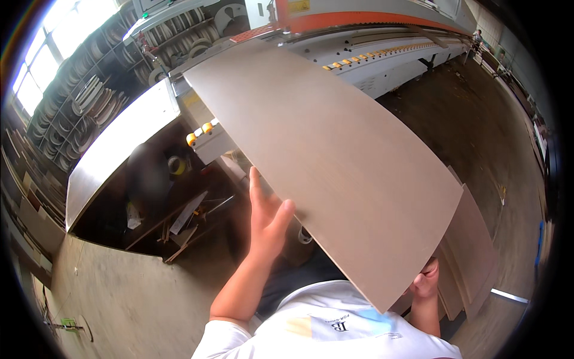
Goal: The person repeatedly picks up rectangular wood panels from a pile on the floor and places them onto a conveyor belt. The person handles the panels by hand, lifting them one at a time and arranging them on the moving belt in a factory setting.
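1. Wood-toned and flat, the long panel (pixel 323 173) is up in both your hands, carried level above the floor, its far end reaching toward the edge-banding machine (pixel 382 54) with the orange stripe.
2. Your left hand (pixel 267 222) lies open against the panel's left long edge, fingers straight and thumb spread, steadying rather than clamping.
3. Your right hand (pixel 426 281) sits at the near corner, fingers curled under the board; it appears to bear most of the weight, though the panel hides part of the grip.
4. Judging by this, you are in the carrying and lining-up step: the panel is off the stack of similar boards (pixel 472 263) to your right and not yet resting on the machine's infeed table.
5. The next move likely calls for lowering the far end onto the white infeed rail (pixel 371 72) by the row of yellow rollers, keeping the long edge parallel to that rail.
6. Mind the white tabletop (pixel 119 143) on your left and the clutter of offcuts (pixel 185 221) beneath it; the panel's left corner passes close to them.
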`<state>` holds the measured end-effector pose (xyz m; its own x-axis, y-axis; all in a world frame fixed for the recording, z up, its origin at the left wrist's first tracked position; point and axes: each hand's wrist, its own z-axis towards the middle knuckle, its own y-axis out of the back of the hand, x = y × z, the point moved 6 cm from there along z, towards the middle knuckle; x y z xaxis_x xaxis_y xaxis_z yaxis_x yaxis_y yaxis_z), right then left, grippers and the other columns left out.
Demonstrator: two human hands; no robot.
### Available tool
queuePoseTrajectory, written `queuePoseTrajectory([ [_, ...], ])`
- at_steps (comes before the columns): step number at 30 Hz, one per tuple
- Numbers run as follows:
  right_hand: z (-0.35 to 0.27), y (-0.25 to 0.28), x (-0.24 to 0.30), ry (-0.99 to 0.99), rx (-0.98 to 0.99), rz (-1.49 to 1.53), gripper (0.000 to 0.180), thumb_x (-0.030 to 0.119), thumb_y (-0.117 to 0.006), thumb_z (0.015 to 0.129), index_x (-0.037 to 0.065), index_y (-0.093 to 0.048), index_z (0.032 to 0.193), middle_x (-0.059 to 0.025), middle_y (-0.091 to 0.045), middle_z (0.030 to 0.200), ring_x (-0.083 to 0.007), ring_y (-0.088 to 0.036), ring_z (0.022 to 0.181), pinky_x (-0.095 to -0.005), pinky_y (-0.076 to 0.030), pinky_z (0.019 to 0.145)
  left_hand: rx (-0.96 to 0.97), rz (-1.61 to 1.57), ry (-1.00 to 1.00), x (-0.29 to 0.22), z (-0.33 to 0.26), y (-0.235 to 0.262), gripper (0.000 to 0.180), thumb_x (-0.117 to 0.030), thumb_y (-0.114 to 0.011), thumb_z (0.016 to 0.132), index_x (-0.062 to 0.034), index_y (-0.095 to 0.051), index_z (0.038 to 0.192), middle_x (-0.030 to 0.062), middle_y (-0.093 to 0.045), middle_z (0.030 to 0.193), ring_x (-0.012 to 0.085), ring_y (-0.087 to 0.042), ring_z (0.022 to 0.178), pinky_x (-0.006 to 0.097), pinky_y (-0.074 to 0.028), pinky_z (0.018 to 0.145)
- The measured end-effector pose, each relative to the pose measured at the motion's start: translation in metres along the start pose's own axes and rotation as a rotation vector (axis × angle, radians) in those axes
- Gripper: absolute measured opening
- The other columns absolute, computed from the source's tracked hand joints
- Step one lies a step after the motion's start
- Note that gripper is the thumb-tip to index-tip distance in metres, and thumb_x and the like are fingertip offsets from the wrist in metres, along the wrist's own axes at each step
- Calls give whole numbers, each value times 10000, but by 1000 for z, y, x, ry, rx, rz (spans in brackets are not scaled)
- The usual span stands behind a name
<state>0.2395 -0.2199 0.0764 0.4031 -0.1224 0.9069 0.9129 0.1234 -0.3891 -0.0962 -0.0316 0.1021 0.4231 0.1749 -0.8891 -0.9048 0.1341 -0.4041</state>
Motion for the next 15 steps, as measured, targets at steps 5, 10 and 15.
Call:
queuePoseTrajectory([
  [5,23,-44,-1,116,-63,-56,215,135,-931,773,-9,-791,848,-145,-784,920,-217,-728,695,-347,-569,578,-113,40,28,-15,2,15,956,-145,-634,1014,-19,25,1695,122,-651,1315,98,-589,1003,257,-451,895],
  [10,17,-30,-13,197,-101,-213,301,262,-1013,658,76,-819,793,-81,-807,1060,-232,-744,1043,-427,-575,912,-111,51,-3,-16,11,22,929,-103,-632,1007,1,-15,1693,135,-638,1355,102,-614,999,254,-478,881],
  [15,23,-23,-11,210,-184,-160,349,385,-988,664,103,-824,788,-61,-807,1073,-217,-742,1055,-399,-567,917,-63,34,7,-11,21,6,939,-76,-633,1009,1,7,1692,178,-572,1485,184,-639,1198,328,-494,1019],
])
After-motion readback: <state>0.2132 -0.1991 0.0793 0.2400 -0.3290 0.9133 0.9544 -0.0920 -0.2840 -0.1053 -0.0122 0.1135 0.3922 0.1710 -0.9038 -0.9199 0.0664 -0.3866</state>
